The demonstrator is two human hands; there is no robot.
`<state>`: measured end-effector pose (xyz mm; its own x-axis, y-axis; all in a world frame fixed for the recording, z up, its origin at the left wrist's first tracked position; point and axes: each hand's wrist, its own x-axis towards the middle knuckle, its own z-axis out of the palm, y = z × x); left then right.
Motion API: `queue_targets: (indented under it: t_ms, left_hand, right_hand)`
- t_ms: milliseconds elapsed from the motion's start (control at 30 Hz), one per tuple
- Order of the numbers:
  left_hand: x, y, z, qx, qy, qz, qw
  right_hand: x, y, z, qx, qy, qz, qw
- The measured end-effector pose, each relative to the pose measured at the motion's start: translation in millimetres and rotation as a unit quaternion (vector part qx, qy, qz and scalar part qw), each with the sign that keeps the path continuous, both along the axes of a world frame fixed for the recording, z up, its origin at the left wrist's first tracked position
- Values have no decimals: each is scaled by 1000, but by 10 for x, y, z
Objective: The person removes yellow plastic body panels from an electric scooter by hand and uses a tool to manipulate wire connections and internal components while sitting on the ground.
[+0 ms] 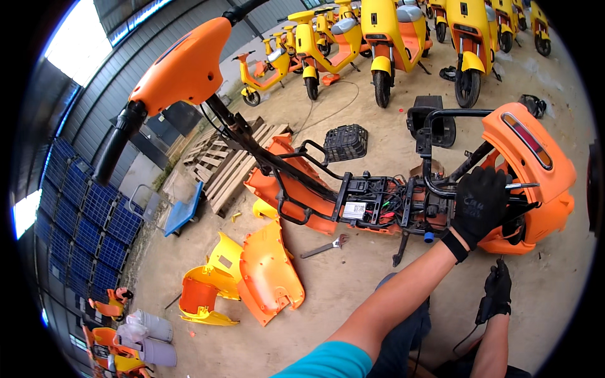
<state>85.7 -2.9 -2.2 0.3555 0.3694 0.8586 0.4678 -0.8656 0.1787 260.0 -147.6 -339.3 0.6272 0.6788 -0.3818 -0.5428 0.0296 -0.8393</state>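
Observation:
My left hand [480, 205], in a black glove, reaches over the rear of a stripped scooter. Its fingers are curled by a slim shiny metal rod [523, 186], which sticks out past them toward the orange rear cover [535, 145] with its red tail light. The rod's other end is hidden under the hand. Lower right, my gloved right hand [498, 288] is closed around a black corded tool [484, 310], mostly covered by the fingers. A thin tip points up toward the cover's lower edge. Left of both hands, the black frame [416, 195] bares wiring and a labelled box.
An adjustable wrench [324, 246] lies on the ground beside orange [268, 271] and yellow body panels [224, 258]. Beyond the scooter are a black crate [345, 142], wooden pallets [230, 173] and rows of yellow scooters [384, 38]. Orange handlebars [183, 63] rise at upper left.

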Motion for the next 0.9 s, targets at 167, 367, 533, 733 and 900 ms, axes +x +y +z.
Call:
queue_targets:
  t_ms: [167, 367, 533, 733, 900]
  left_hand:
    - [32, -3, 7, -4, 11, -6, 1000]
    - [76, 8, 55, 10, 20, 8, 1000]
    - [134, 14, 48, 2, 30, 23, 999]
    - [174, -7, 52, 7, 28, 39, 999]
    - [57, -31, 6, 7, 30, 46, 998]
  right_hand:
    - [-104, 3, 119, 5, 135, 2, 991]
    - [-201, -17, -108, 24, 244, -30, 969]
    - [-224, -130, -471, 30, 276, -44, 960]
    - [-157, -178, -850, 54, 255, -66, 963]
    - [-286, -201, -658, 38, 291, -37, 955]
